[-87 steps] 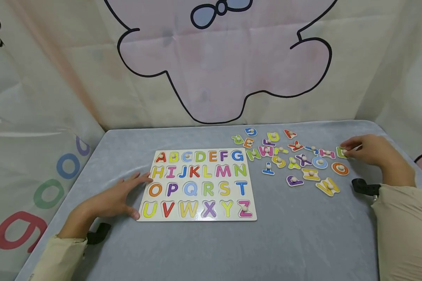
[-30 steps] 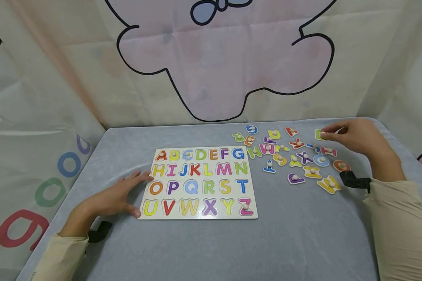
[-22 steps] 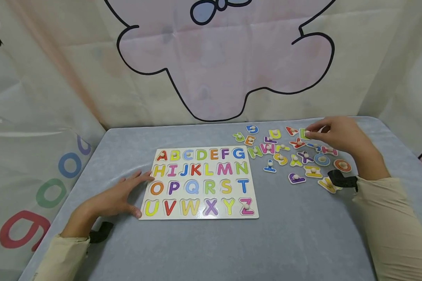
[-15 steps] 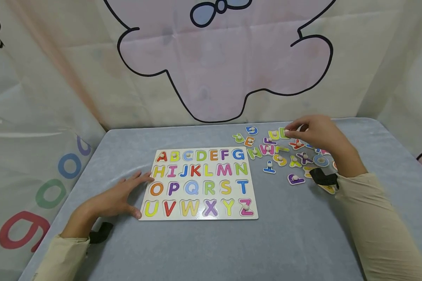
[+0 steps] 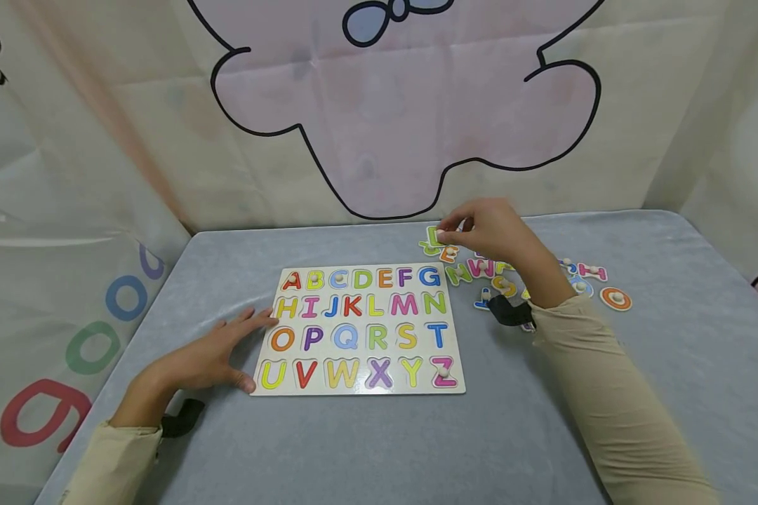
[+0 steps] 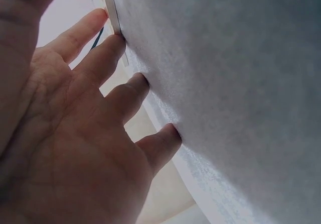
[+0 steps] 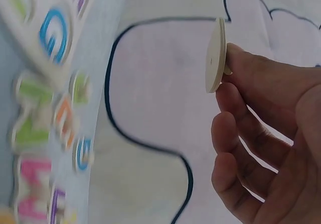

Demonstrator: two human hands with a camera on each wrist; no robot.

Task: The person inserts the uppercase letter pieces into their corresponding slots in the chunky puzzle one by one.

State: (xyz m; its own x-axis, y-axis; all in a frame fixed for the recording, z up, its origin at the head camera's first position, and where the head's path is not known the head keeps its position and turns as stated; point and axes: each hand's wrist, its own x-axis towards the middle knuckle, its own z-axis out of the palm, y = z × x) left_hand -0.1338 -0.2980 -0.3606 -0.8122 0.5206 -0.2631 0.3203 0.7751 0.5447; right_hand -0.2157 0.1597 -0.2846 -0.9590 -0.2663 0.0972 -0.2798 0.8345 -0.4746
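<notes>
A white alphabet puzzle board [image 5: 379, 387] lies flat on the table, with knobbed letter pieces seated at A, B, C and Z. My left hand [image 5: 196, 361] rests at its left edge, fingers spread and fairly straight; in the left wrist view fingertips [image 6: 116, 40] touch the board's edge and the cloth. Between thumb and fingers, my right hand [image 5: 489, 228] pinches a green letter piece [image 5: 432, 235] by its knob, raised beyond the board's top right corner. The right wrist view shows this piece's plain wooden back [image 7: 215, 58]; its letter is not readable there.
Loose letter pieces lie right of the board, among them a pink M [image 5: 480, 268], an orange O [image 5: 616, 299] and a green N [image 5: 459, 274]. My right forearm hides several others. A grey cloth covers the table [image 5: 354, 449]; a printed curtain [image 5: 379, 140] hangs behind it.
My right hand has carried the green piece leftward over the loose letters, from the far right of the table to near the board's top right corner. The left hand has stayed put.
</notes>
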